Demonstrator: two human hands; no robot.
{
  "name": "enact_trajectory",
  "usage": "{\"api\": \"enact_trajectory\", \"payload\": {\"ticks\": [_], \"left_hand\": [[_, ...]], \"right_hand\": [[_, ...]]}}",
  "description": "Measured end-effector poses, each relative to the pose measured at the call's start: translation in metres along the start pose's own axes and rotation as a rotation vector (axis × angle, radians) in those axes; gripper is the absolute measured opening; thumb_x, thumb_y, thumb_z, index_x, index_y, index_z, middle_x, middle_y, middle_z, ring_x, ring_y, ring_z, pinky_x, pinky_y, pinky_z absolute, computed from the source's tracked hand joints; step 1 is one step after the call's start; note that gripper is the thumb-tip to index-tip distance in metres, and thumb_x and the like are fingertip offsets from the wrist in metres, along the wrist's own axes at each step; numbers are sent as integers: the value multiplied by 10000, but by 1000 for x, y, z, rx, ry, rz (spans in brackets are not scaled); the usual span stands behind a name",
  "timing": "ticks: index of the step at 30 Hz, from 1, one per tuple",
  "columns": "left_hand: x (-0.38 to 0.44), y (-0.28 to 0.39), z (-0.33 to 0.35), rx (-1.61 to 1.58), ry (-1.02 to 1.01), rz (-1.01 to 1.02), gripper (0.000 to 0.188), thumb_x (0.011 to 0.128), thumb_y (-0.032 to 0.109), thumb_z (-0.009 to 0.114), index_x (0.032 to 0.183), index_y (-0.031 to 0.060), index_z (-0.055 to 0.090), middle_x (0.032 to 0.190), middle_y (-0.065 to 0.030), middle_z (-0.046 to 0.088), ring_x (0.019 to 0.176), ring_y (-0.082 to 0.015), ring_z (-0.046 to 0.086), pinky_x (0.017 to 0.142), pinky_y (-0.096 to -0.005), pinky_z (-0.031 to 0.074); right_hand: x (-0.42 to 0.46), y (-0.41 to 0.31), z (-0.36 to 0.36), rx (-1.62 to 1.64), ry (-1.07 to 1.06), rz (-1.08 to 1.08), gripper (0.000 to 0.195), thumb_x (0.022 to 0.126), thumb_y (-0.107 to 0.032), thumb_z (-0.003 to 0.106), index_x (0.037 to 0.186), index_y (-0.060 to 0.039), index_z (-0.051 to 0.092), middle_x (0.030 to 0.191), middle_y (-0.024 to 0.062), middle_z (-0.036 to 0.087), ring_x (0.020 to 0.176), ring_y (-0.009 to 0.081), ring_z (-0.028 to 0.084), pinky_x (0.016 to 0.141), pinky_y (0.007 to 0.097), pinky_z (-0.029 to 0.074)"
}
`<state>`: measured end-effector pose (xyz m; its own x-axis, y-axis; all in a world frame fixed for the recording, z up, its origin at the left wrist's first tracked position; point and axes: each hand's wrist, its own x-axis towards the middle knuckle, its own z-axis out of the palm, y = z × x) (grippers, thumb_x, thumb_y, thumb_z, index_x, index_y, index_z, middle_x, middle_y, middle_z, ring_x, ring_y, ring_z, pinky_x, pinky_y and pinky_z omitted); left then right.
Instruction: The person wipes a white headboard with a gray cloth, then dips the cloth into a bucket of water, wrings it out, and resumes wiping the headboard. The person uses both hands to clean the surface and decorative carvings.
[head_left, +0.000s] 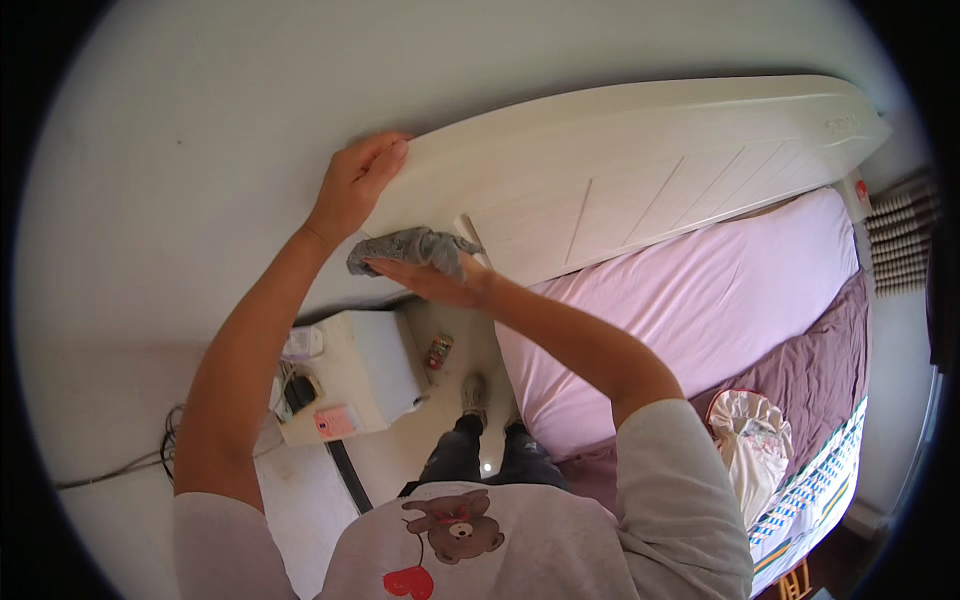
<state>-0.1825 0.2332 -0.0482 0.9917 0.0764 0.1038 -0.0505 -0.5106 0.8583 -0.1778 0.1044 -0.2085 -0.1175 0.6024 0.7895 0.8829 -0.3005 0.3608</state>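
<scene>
A cream-coloured headboard (525, 165) stands against the wall at the head of a bed. My left hand (364, 180) grips its near upper corner, thumb on the front face. Lower down, my right hand (431, 279) presses a crumpled grey cloth (412, 246) flat near the headboard's near side edge. The cloth partly covers the fingers.
A bed with a pink sheet (637, 322), a purple cover (802, 375) and a light fabric bag (750, 435) lies at right. At lower left stands a white bedside cabinet (382, 360) bearing small items. A can (439, 351) is on the floor near my feet; cables (127, 471) hang at far left.
</scene>
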Motion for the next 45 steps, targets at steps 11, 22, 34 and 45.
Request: {"api": "enact_trajectory", "payload": {"ticks": [11,22,34,45], "left_hand": [[-4,4,5,49,137,83,360,944,277,435,942,-35,615,673,7,481,660,-79,419,622,-236,372],[-4,2,7,34,162,150,305,936,217,434,885,-37,596,620,36,371,591,-61,321,525,-233,279],[-4,-2,8,-65,230,238,321,952,232,403,997,-6,613,636,37,430,592,-55,335,598,-217,346],[-13,-12,15,-316,418,245,331,909,190,367,1106,-9,546,1080,-88,561,1032,-203,492,915,-307,371]], "right_hand": [[50,115,-59,-119,506,1142,570,889,-273,369,1316,99,306,1440,251,206,1341,433,147,1056,550,94],[75,-82,5,263,247,1123,666,694,-91,581,1259,154,328,1381,367,172,1291,535,157,1034,613,131],[78,137,-64,-332,491,1171,177,684,-103,524,811,14,562,1101,155,541,1215,390,354,1035,593,134],[135,39,-45,38,280,837,83,644,-114,559,711,-65,554,885,77,580,939,260,533,968,485,305]]}}
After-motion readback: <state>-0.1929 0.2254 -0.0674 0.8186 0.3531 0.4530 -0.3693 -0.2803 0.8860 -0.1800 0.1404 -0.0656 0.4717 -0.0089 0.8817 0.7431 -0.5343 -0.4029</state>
